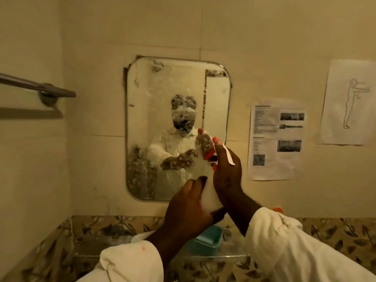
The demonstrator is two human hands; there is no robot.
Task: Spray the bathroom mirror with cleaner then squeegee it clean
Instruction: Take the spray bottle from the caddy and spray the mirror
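Observation:
A rounded rectangular mirror [154, 110] hangs on the cream wall, its glass speckled with white droplets and foam. In front of its lower right corner I hold a white spray bottle [209, 197] with an orange trigger head [210, 154] pointed at the glass. My left hand [187, 212] cups the bottle's base from below. My right hand [226, 169] wraps the neck with fingers at the trigger. No squeegee is in view.
A metal towel bar [38, 88] juts from the left wall. Printed sheets [276, 143] and a figure drawing [348, 102] are taped right of the mirror. A teal box [205, 241] sits on a glass shelf [81, 251] below, against floral tiles.

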